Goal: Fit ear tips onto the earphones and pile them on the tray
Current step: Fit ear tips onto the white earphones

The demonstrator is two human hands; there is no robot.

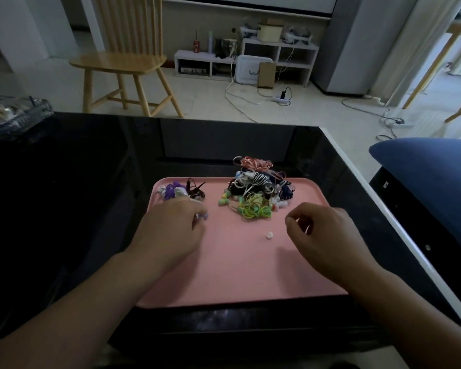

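A person's two bare hands hover over a pink plastic tray (240,275) that sits on a glossy black table (77,182). The left hand (168,230) has its fingers curled in and pinches a small lilac earbud (203,216) at the fingertips, just in front of a small pile of purple and dark-corded earphones (181,192) in the tray's far left corner. The right hand (328,233) has thumb and forefinger drawn close together; whether they pinch an ear tip is too small to tell. One loose white ear tip (269,234) lies on the bare tray between the hands, nearer the right one. At the tray's far middle sits a larger tangled heap of earphones (256,190) with pink, white, navy and yellow-green cords. These things look very light: the cords are limp and likely to snag and drag neighbours along, so an earphone is best taken by its hard bud. The ear tip looks soft and springy, easy to flick away or roll, and probably wants a gentle pinch at its rim while its hole is pushed over the bud's nozzle. No brand, label or writing can be read on the tray or the earphones. A wooden chair (123,57) stands beyond the table.
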